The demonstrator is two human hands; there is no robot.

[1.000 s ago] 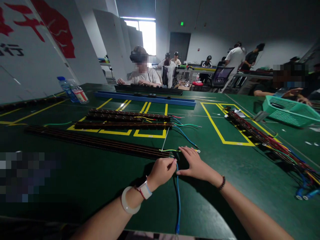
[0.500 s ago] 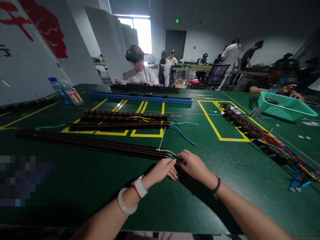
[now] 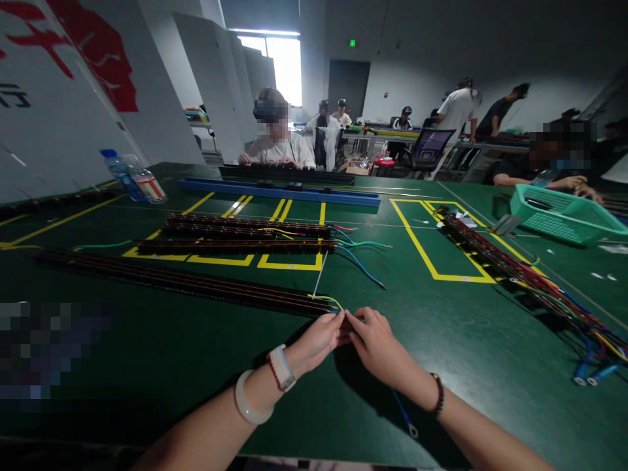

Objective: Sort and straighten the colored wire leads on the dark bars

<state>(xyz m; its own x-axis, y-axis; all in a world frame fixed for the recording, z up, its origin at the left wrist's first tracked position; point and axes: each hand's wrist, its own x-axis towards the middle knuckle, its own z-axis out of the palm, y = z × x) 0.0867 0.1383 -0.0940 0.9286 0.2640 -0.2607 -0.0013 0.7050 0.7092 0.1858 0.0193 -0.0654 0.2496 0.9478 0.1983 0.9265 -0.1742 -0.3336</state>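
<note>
A long black wire bundle lies slantwise across the table, its right end at my hands. My left hand, with a watch and a pale bangle at the wrist, is closed on the wires at that end. Against its fingertips, my right hand pinches the same wires. A yellow-green wire curves into the fingertips. From under my right hand a blue wire with a ring terminal sticks out toward me. A white cable tie stands up from the bundle near its end. The wire tips are hidden by my fingers.
Two more wire bundles lie behind, over yellow tape outlines. A thick bundle with ring terminals runs along the right. Farther back are a blue rail, bottles and a green basket. A person sits opposite.
The blue wire with its ring terminal now shows below my right hand. My left hand's fingers have drawn in, and my right hand has turned, its fingertips meeting the left's.
</note>
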